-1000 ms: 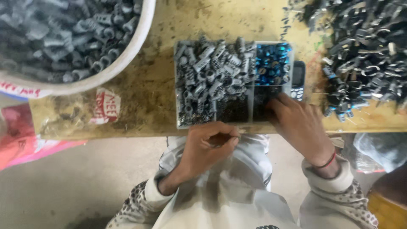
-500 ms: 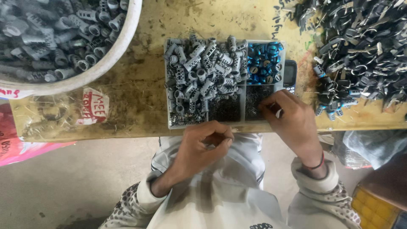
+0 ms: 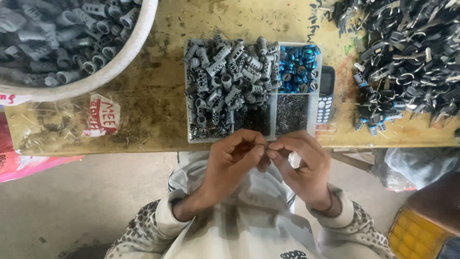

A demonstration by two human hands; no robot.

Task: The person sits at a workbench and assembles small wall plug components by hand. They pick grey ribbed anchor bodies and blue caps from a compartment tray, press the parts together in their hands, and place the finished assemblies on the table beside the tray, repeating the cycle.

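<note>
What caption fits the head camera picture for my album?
Left hand and right hand meet fingertip to fingertip below a clear divided plastic tray of grey ribbed plastic tubes.

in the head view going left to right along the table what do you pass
White basin of grey plastic pieces → red-and-white sticker → tray section of grey cylinders → section of blue caps → small keypad phone → heap of dark metal parts.

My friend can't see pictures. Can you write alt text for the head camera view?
Two hands, left hand and right hand, meet fingertip to fingertip at the edge of a yellow table, pinching something too small to make out. Behind them sit a tray of grey and blue parts, a phone and a white tub.
</note>
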